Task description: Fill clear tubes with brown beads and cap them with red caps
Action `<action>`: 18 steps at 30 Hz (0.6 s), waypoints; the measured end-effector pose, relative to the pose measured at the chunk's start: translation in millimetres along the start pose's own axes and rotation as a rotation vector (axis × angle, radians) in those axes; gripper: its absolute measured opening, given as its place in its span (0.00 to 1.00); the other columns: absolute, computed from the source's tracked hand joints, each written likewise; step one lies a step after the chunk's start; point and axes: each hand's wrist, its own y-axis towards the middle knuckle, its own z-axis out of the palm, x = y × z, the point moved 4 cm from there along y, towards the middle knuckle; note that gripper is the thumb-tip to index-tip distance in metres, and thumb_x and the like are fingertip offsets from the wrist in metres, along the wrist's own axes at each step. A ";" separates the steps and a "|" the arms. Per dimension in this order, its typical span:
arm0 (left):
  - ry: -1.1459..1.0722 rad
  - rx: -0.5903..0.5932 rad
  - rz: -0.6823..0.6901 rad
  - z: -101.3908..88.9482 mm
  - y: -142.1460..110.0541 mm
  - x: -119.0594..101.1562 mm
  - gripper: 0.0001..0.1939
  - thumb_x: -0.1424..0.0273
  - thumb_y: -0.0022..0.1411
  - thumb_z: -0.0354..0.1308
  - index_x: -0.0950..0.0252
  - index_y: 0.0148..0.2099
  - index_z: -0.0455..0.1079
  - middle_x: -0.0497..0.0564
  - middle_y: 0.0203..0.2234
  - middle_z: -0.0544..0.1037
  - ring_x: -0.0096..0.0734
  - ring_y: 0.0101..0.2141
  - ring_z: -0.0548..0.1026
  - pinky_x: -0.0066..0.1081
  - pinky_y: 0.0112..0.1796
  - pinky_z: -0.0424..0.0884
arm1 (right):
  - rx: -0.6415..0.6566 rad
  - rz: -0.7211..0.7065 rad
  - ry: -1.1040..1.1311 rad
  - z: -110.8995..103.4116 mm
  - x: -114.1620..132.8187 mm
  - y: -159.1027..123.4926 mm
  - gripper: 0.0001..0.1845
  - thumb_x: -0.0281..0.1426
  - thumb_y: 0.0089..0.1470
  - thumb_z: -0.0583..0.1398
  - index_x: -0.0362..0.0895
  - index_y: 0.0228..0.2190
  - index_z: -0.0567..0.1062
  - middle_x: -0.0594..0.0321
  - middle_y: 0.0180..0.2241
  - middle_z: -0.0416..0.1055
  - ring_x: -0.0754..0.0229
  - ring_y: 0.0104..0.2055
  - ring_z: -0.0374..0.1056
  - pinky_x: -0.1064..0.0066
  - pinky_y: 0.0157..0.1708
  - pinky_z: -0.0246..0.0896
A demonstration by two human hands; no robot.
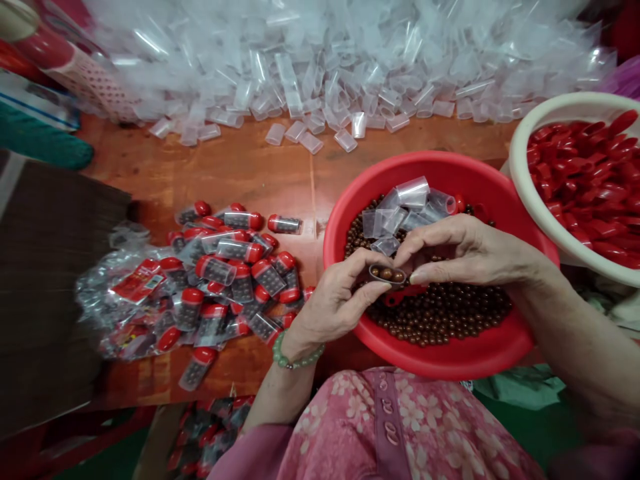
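My left hand point(345, 290) grips a clear plastic tube point(388, 274) between thumb and fingers, its oval open end facing me with brown beads showing inside. Close beside that rim, the fingertips of my right hand point(463, 250) are drawn together; whatever they may hold is too small to make out. Both hands are over a red basin point(445, 370) of loose brown beads point(450, 313). Several empty clear tubes point(413, 192) lie on the beads at the far side. A red piece point(400, 295) is partly hidden under the hands.
Filled tubes with red caps point(240, 250) are heaped on the wooden table point(240, 160) at left, beside a clear plastic bag point(100, 287). Empty tubes point(345, 100) are piled along the back. A white basin point(520, 160) of red caps point(585, 180) stands at right.
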 end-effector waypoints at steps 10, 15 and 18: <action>0.031 -0.010 0.039 -1.8 -0.2 2.0 0.09 0.70 0.67 0.60 0.65 0.49 0.70 0.50 0.37 0.79 0.28 0.36 0.76 0.27 0.38 0.72 | -0.035 -0.148 -0.238 10.5 8.2 1.0 0.16 0.29 0.61 0.63 0.43 0.50 0.79 0.58 0.46 0.81 0.63 0.46 0.77 0.74 0.46 0.70; 0.060 0.021 0.025 -1.5 1.4 1.9 0.07 0.70 0.67 0.60 0.65 0.46 0.70 0.48 0.34 0.79 0.26 0.33 0.76 0.25 0.36 0.71 | -0.013 -0.134 -0.260 12.7 8.5 1.8 0.09 0.30 0.61 0.63 0.41 0.42 0.78 0.62 0.34 0.78 0.66 0.34 0.72 0.76 0.35 0.66; 0.062 0.043 0.047 -1.4 2.5 2.3 0.06 0.71 0.67 0.60 0.65 0.45 0.69 0.48 0.34 0.78 0.25 0.32 0.75 0.24 0.35 0.71 | 0.019 -0.098 -0.264 16.0 7.5 2.8 0.05 0.30 0.60 0.63 0.41 0.37 0.75 0.68 0.28 0.71 0.70 0.27 0.63 0.79 0.28 0.60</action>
